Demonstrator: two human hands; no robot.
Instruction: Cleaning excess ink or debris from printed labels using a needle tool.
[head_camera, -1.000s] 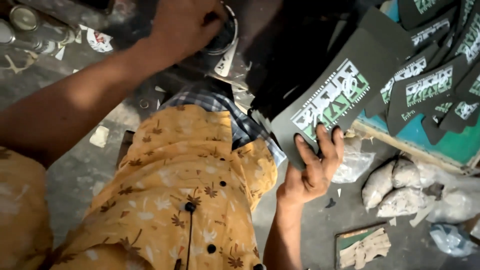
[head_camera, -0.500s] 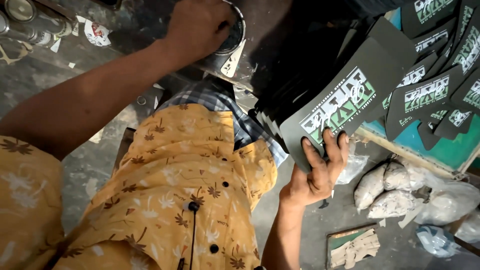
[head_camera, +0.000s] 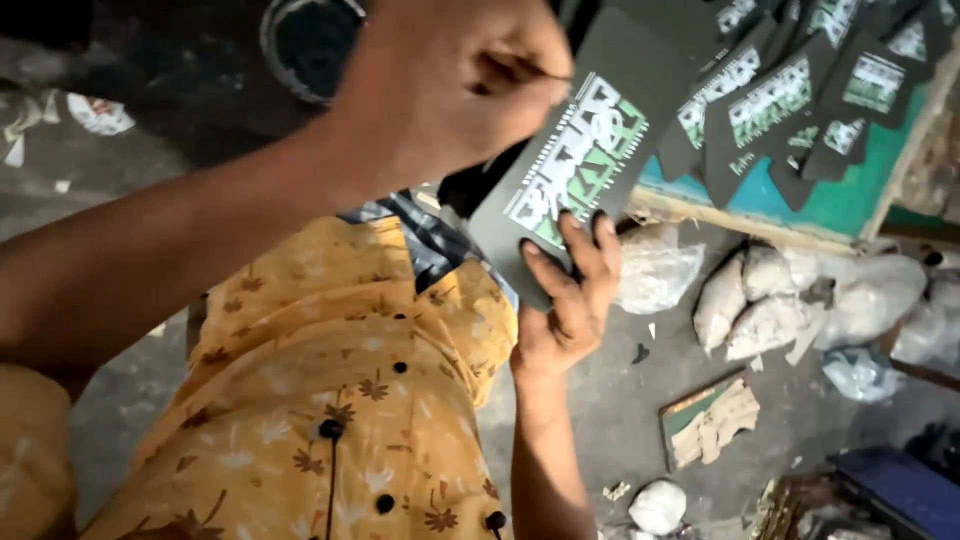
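I see my left hand (head_camera: 455, 85) raised close to the camera, fingers (head_camera: 520, 75) curled in a pinch; my right hand (head_camera: 570, 300) reaches upward, fingers spread.

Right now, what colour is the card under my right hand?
Dark grey card, white and green print; head view.
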